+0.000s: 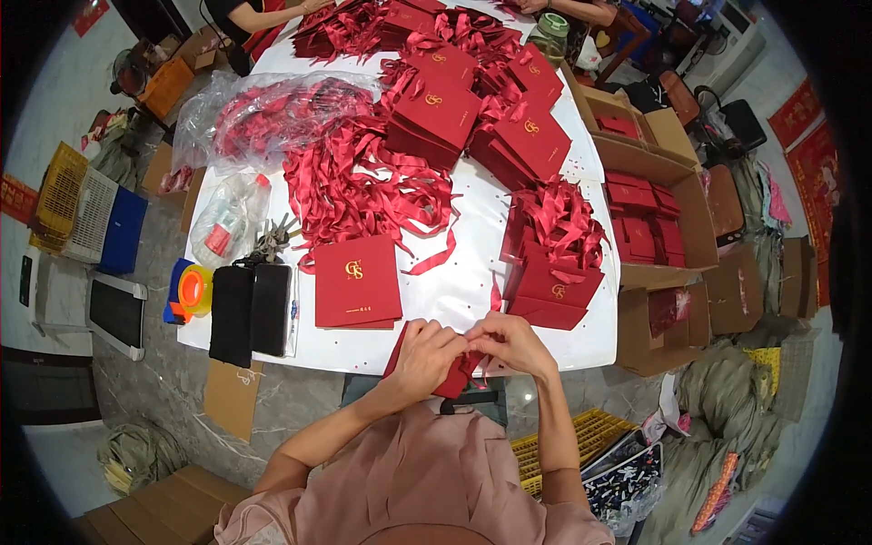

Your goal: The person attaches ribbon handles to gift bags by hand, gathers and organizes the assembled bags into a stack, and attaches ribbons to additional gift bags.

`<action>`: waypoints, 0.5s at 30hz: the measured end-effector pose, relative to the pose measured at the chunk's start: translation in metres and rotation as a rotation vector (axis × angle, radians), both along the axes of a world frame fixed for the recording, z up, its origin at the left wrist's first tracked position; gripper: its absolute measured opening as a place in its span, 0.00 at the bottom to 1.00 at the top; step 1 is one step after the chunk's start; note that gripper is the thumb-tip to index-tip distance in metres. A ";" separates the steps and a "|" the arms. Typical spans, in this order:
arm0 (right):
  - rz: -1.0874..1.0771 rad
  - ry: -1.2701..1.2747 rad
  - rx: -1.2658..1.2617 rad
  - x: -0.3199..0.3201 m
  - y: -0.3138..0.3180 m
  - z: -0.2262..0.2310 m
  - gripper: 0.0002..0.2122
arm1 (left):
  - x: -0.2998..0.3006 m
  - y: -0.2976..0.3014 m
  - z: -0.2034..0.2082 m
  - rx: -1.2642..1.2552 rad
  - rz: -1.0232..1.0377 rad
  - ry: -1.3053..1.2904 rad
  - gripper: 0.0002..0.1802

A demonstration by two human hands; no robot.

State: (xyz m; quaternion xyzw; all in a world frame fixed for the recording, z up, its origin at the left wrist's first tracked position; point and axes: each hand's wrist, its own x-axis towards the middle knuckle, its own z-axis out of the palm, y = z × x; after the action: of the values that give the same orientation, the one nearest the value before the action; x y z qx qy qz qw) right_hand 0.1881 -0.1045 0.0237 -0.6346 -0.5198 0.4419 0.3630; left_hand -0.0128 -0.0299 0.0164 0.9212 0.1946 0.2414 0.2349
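Observation:
At the table's near edge, my left hand is closed over a red paper gift bag, which lies tilted and partly hidden beneath it. My right hand pinches a red ribbon beside the left fingertips; the exact grip is partly covered. Just beyond my left hand lies a flat stack of red bags with gold printing. Upright red bags with ribbon handles stand beyond my right hand. A loose heap of red ribbons spreads across the table's middle.
More red bags pile up farther back. Left are a clear plastic bag, a black phone-like case and a yellow-orange tape roll. Cardboard boxes line the right side. People's arms reach in at the far end.

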 end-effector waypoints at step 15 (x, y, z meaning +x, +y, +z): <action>-0.004 0.329 -0.059 -0.009 -0.001 -0.048 0.05 | -0.003 0.012 0.008 -0.133 -0.099 0.010 0.05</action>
State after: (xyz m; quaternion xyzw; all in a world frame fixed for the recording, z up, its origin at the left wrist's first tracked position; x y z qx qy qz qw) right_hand 0.1795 -0.1055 -0.0240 -0.5650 -0.4391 0.5542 0.4253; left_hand -0.0162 -0.0184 0.0247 0.9133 0.1656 0.2115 0.3061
